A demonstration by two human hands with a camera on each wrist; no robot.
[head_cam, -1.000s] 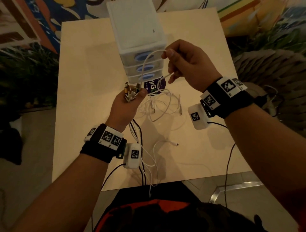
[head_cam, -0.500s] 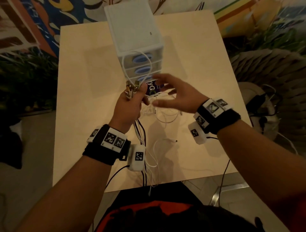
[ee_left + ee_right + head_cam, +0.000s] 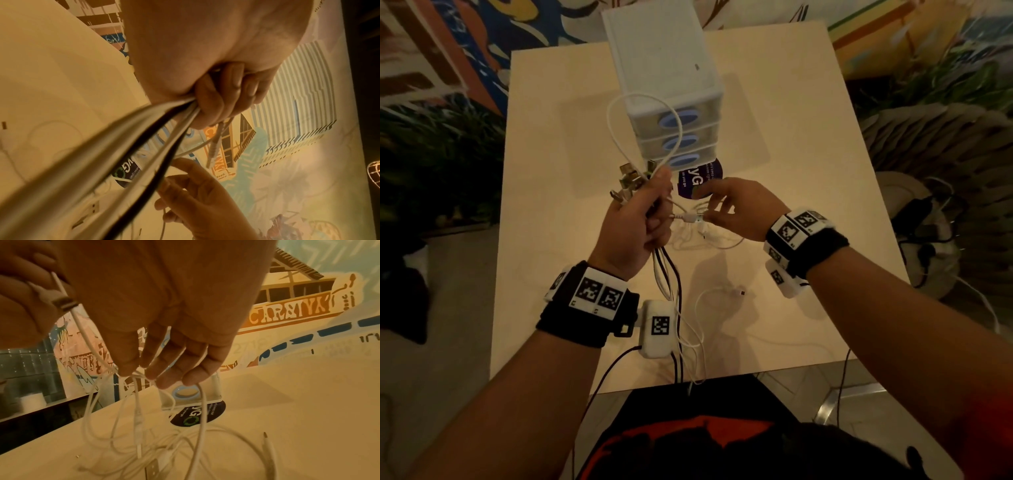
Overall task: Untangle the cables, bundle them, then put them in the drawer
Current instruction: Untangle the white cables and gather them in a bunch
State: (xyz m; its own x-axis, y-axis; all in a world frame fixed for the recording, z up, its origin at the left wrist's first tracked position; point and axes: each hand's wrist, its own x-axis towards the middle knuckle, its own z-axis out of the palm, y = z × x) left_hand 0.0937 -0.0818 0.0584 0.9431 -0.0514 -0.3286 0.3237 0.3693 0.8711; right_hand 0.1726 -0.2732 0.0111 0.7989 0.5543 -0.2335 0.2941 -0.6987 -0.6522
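The pale wooden table (image 3: 558, 171) carries everything, and the white drawer unit (image 3: 664, 54) standing at its far middle serves as the landmark: three stacked drawers, each with a blue oval handle, all pushed in. Just in front of the drawer unit's base lies a dark round sticker (image 3: 700, 176) with white lettering and a green ring (partly covered by the hands in the head view). In front of the drawer unit and slightly to its left, the left hand (image 3: 635, 222) is raised off the table, its fingers curled tight around a bunch of cables (image 3: 666, 274), white and black, whose metal plugs (image 3: 628, 180) stick up out of the fist while the long ends hang down toward the near table edge; one white loop (image 3: 613, 113) arches up from the fist across the drawer fronts. In front of the unit and to its right, the right hand (image 3: 739, 212) pinches a white plug end (image 3: 690, 218) between thumb and forefinger, the other fingers loosely spread. The two hands are close together, joined by that short stretch of cable. Under them, in front of the sticker, a loose tangle of white cable (image 3: 156, 434) rests on the table, and a separate white cable end (image 3: 739, 293) lies nearer the person.
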